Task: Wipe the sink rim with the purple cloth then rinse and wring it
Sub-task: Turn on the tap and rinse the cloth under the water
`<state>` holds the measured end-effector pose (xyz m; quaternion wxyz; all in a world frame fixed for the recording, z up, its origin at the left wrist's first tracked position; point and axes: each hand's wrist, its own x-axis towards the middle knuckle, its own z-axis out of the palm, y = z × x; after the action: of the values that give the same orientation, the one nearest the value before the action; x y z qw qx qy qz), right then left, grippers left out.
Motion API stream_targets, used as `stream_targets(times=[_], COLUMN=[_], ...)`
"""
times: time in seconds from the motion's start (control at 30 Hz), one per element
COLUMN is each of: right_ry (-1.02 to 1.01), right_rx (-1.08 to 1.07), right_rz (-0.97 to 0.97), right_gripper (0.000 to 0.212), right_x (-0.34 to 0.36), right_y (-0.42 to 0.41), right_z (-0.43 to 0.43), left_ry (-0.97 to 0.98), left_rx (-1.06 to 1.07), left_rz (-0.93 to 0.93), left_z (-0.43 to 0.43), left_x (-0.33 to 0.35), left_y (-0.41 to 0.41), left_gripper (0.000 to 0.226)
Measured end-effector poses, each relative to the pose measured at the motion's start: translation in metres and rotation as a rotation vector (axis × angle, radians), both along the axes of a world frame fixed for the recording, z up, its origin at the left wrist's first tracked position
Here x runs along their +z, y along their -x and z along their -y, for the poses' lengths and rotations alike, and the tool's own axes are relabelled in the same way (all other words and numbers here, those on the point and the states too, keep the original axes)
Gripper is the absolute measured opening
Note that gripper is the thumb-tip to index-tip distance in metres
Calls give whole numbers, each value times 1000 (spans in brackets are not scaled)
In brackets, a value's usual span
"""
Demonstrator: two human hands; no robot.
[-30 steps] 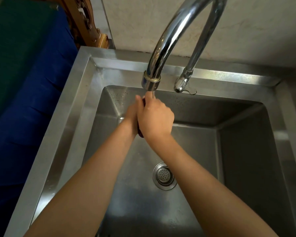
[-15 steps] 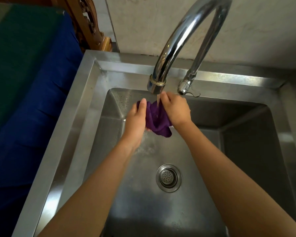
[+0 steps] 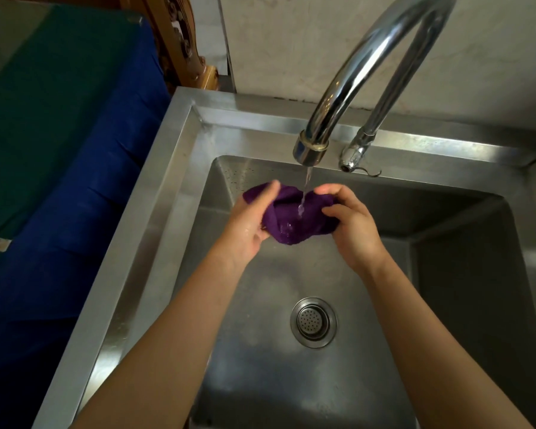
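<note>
The purple cloth [image 3: 291, 216] is spread between my two hands over the steel sink basin, right under the tap spout [image 3: 310, 150]. A thin stream of water [image 3: 304, 193] falls onto its middle. My left hand [image 3: 248, 226] holds the cloth's left end, with the thumb lying over the top of it. My right hand [image 3: 353, 224] grips the right end, fingers curled around the fabric. The sink rim [image 3: 155, 218] runs along the left and back of the basin.
The drain strainer [image 3: 313, 322] sits in the basin floor below my hands. A tap lever [image 3: 358, 159] stands at the back rim. A blue and green cloth-covered surface [image 3: 68, 150] lies left of the sink, with carved wood [image 3: 183, 48] behind it.
My hands, clasped together over the cloth one second ago, have drawn apart sideways. The cloth has opened out between them under the running water.
</note>
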<state>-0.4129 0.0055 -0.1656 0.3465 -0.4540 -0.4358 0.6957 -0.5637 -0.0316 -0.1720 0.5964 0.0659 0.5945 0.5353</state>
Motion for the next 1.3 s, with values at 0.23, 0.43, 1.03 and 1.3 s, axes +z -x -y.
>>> stream_targets(times=[0.23, 0.43, 1.03, 1.3], right_ry=[-459, -663, -580, -657], right_rx=[244, 32, 52, -66], right_rz=[656, 771, 579, 925], right_gripper=[41, 19, 36, 36], right_x=[-11, 0, 19, 23], right_y=[-9, -13, 28, 44], right_z=[12, 11, 33, 17], left_ry=[-15, -64, -14, -54], left_rx=[139, 90, -59, -43], left_rz=[-2, -133, -214, -239], left_z=[0, 6, -12, -10], left_x=[3, 2, 2, -5], left_y=[-9, -1, -26, -43], left_gripper=[15, 41, 30, 45])
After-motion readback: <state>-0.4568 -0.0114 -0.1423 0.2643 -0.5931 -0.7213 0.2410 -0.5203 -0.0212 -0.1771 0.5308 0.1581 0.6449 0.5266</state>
